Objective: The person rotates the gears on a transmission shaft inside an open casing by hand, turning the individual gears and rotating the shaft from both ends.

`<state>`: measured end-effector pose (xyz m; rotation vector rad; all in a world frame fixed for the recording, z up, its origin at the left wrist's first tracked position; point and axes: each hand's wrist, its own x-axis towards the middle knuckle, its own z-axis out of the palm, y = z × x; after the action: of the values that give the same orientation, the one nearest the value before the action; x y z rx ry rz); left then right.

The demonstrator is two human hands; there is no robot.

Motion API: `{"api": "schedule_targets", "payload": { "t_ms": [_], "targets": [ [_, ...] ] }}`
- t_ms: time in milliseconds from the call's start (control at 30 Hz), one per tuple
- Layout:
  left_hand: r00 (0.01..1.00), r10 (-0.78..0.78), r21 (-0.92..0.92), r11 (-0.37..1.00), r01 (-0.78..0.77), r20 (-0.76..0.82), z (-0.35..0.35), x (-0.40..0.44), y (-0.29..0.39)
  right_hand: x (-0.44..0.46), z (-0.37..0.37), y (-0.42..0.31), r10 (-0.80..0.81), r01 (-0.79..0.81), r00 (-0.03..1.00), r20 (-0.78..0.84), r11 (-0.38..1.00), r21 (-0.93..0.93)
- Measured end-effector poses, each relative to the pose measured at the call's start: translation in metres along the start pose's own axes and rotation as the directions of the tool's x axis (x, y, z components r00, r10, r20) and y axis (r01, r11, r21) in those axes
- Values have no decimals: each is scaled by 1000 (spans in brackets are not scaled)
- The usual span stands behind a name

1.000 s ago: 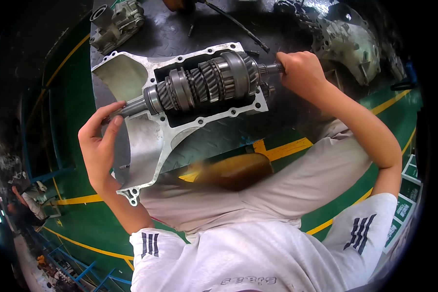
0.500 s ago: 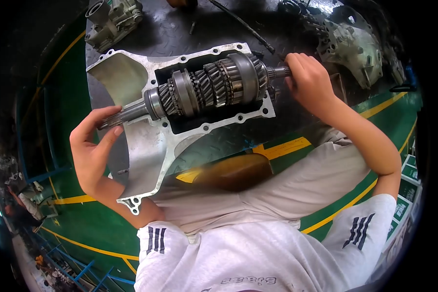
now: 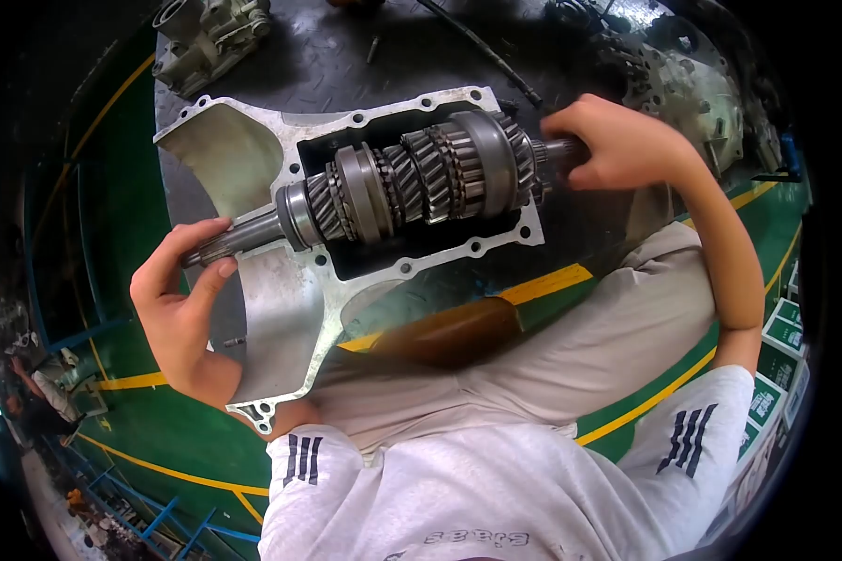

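A steel gear shaft (image 3: 372, 192), carrying several helical gears and rings, lies along the opening of a silver gearbox housing (image 3: 412, 266). My left hand (image 3: 182, 290) grips its long splined end, thumb below and fingers above. At the opposite end, my right hand (image 3: 627, 145) curls around the short splined tip, with the thumb under it; slight blur and the hand itself hide part of the contact. The gears sit over the dark cavity, and how deep they rest in it I cannot tell.
A dark metal worktable (image 3: 327, 61) bears the housing. Another cast housing (image 3: 210, 42) stands at the back left, with a pale casting (image 3: 692, 93) at the back right. Between them lies a thin rod (image 3: 486, 56). My crossed legs (image 3: 571, 337) are close below the table edge.
My right hand has shifted right and loosened its curl around the shaft tip, exposing more of it. The gears and housing appear slightly lower in view. My left hand keeps its grip.
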<state>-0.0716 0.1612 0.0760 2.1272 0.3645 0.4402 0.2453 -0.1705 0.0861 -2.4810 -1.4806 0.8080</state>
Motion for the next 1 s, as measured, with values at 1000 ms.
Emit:
{"api": "schedule_targets", "payload": {
  "t_ms": [1000],
  "targets": [
    [993,-98,-122,989,89,-71,4,-7,-20,-20,45,1,-117,38,910,-397,979,-200]
  ]
}}
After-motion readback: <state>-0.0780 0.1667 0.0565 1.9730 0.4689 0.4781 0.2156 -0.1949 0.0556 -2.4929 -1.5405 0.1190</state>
